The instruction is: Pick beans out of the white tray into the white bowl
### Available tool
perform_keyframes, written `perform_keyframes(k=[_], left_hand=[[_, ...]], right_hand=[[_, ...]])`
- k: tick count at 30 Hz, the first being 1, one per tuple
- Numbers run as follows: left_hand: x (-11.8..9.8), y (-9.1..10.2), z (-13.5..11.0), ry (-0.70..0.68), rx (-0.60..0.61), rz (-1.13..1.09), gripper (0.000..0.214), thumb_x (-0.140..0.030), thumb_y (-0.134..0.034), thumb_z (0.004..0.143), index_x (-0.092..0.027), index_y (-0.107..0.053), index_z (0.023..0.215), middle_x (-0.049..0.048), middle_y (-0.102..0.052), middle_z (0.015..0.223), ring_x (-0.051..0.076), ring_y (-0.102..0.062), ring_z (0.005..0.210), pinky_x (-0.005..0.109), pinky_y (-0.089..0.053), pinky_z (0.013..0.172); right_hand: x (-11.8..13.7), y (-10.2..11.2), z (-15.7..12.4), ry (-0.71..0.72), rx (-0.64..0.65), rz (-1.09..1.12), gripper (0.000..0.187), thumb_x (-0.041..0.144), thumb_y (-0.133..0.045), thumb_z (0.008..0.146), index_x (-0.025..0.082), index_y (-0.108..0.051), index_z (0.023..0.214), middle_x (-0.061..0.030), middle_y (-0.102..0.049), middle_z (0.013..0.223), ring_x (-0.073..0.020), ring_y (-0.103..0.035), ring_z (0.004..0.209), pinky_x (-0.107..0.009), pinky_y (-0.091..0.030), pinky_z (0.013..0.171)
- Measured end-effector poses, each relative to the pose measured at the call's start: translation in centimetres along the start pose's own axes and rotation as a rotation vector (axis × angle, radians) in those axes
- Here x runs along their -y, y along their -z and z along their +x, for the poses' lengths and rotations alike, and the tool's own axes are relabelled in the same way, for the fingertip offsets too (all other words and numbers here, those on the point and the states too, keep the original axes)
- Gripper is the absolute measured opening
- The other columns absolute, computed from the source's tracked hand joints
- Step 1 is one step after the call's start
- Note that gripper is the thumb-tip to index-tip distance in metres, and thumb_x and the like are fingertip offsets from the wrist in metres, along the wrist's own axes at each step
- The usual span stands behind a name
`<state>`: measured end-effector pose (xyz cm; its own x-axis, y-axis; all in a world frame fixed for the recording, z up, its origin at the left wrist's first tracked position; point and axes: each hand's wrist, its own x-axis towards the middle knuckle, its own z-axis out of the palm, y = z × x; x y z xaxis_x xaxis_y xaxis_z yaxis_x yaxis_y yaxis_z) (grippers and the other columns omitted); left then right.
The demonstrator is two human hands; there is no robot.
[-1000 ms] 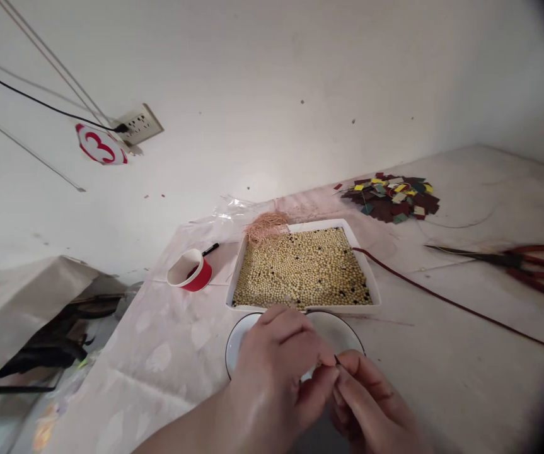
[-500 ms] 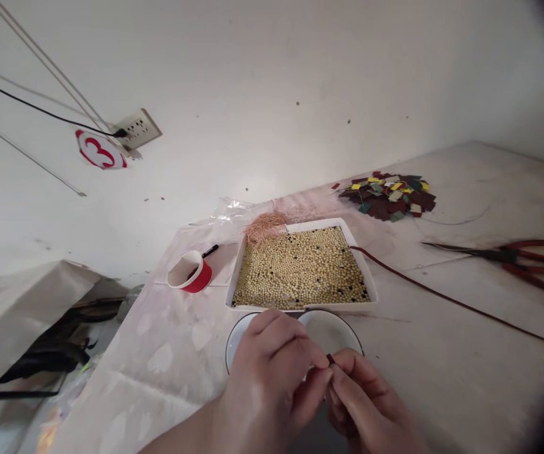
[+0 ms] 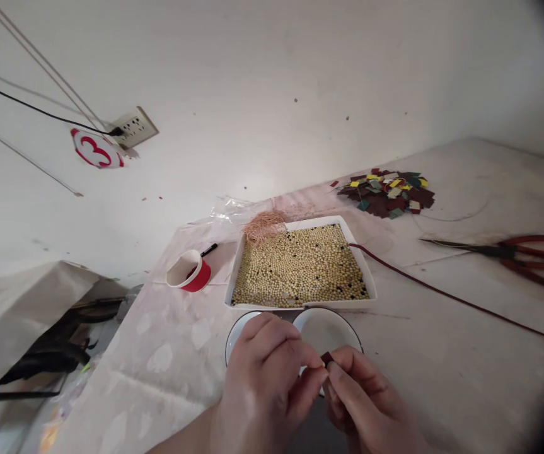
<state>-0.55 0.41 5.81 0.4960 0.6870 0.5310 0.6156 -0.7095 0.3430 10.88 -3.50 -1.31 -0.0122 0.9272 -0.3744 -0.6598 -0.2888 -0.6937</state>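
Observation:
My left hand [image 3: 266, 378] and my right hand [image 3: 361, 403] meet at the bottom centre, fingertips pinched together over a white plate [image 3: 333, 325]. Between the fingertips shows the dark red end of a cord [image 3: 327, 359]; both hands are closed on it. Whether a bead is held with it is hidden. Just beyond the plate stands a white tray [image 3: 370, 287] filled with many pale beads and a few dark ones [image 3: 300, 268].
A red paper cup [image 3: 190, 272] stands left of the tray. A long dark red cord [image 3: 442, 293] runs rightward across the table. Red-handled scissors [image 3: 517, 249] lie at right. Coloured card squares [image 3: 387, 192] are heaped at the back. Pinkish threads [image 3: 263, 222] lie by the tray's far corner.
Both hands stayed pinched together above the plate with only small finger movements; the cord end shows a little more between the fingertips. The view shifted slightly.

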Motion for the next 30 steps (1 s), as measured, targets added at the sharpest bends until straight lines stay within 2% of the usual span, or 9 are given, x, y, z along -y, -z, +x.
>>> perform_keyframes(k=[6, 13, 17, 20, 22, 24, 30], left_hand=[[-0.1, -0.2, 0.1, -0.008, 0.005, 0.025, 0.011, -0.007, -0.063, 0.073, -0.018, -0.059, 0.073, 0.0034, -0.060, 0.068, 0.016, -0.055, 0.068, 0.030, -0.050, 0.060], [0.0, 0.0, -0.3, -0.080, 0.007, 0.057, 0.017, -0.002, -0.060, 0.068, -0.019, -0.057, 0.068, 0.0011, -0.059, 0.065, 0.015, -0.051, 0.063, 0.028, -0.048, 0.059], [0.5, -0.3, -1.2, -0.016, 0.008, 0.068, 0.017, -0.002, -0.060, 0.070, -0.019, -0.058, 0.069, 0.0018, -0.058, 0.065, 0.016, -0.052, 0.064, 0.029, -0.046, 0.058], [1.5, -1.3, -2.0, 0.062, 0.123, 0.079, 0.015, -0.005, -0.060, 0.074, -0.019, -0.058, 0.072, 0.0017, -0.060, 0.068, 0.017, -0.054, 0.067, 0.031, -0.045, 0.060], [2.4, -2.0, -2.4, 0.073, 0.209, 0.083, 0.014, -0.006, -0.060, 0.076, -0.020, -0.061, 0.080, 0.0018, -0.063, 0.074, 0.018, -0.056, 0.071, 0.033, -0.046, 0.064], [3.3, -2.4, -2.6, 0.071, 0.230, 0.091, 0.019, -0.008, -0.059, 0.077, -0.020, -0.063, 0.091, 0.0023, -0.066, 0.080, 0.018, -0.057, 0.074, 0.034, -0.047, 0.068], [7.1, -1.3, -0.5, 0.264, 0.290, 0.238, 0.016, -0.018, -0.053, 0.084, -0.019, -0.065, 0.095, 0.0066, -0.068, 0.091, 0.021, -0.060, 0.087, 0.037, -0.048, 0.079]], right_hand=[[0.0, 0.0, 0.0, -0.004, -0.008, -0.035, 0.046, 0.060, -0.072, 0.065, 0.019, -0.053, 0.059, 0.0083, -0.037, 0.044, -0.0071, -0.024, 0.043, -0.024, -0.018, 0.044], [0.1, 0.0, -0.1, 0.007, -0.054, -0.026, 0.044, 0.058, -0.074, 0.064, 0.020, -0.053, 0.058, 0.0074, -0.038, 0.043, -0.0079, -0.027, 0.043, -0.024, -0.020, 0.043], [0.0, 0.1, -0.2, 0.025, -0.056, -0.016, 0.041, 0.056, -0.072, 0.067, 0.020, -0.052, 0.059, 0.0076, -0.038, 0.043, -0.0080, -0.027, 0.043, -0.025, -0.019, 0.044], [0.1, 0.0, -0.2, 0.030, -0.050, -0.013, 0.043, 0.056, -0.073, 0.067, 0.020, -0.052, 0.057, 0.0072, -0.038, 0.044, -0.0080, -0.028, 0.044, -0.025, -0.020, 0.045], [0.2, 0.0, -0.2, 0.040, -0.042, -0.020, 0.043, 0.056, -0.072, 0.068, 0.019, -0.053, 0.056, 0.0067, -0.039, 0.044, -0.0083, -0.029, 0.045, -0.025, -0.021, 0.046], [0.2, 0.0, -0.2, 0.031, -0.034, -0.020, 0.042, 0.058, -0.072, 0.067, 0.020, -0.055, 0.059, 0.0064, -0.041, 0.043, -0.0087, -0.030, 0.044, -0.025, -0.021, 0.045], [0.1, 0.0, 0.1, -0.039, -0.002, -0.019, 0.046, 0.060, -0.073, 0.063, 0.020, -0.051, 0.059, 0.0071, -0.041, 0.040, -0.0072, -0.029, 0.040, -0.023, -0.016, 0.043]])
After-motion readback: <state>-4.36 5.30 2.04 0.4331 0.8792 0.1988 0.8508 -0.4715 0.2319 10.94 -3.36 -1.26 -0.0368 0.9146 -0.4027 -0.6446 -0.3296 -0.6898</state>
